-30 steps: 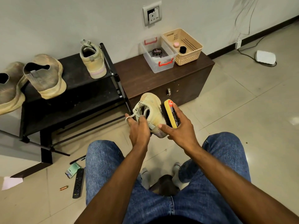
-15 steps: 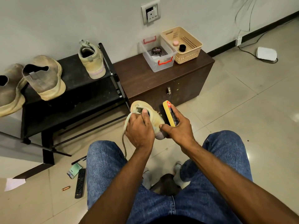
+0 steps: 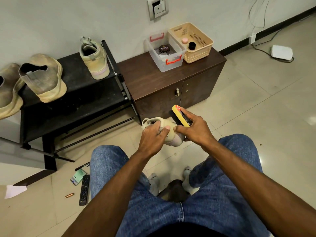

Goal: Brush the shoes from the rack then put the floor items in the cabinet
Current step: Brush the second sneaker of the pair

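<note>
Shoe point(image 3: 172, 132) mostly hidden — hands, brush point(image 3: 181, 117) covering.

Shoe rack point(image 3: 71, 100) sits at about 10 o'clock with the cabinet point(image 3: 153, 79) touching its right side at 12. Tub point(image 3: 165, 52) and basket point(image 3: 192, 42) sit side by side on the cabinet; remote point(image 3: 84, 189) lies on the floor at 8.

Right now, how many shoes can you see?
4. Three on the black rack: a grey shoe at the left edge, a grey shoe beside it, a beige sneaker at the right end. A fourth sneaker is in the left hand.
</note>
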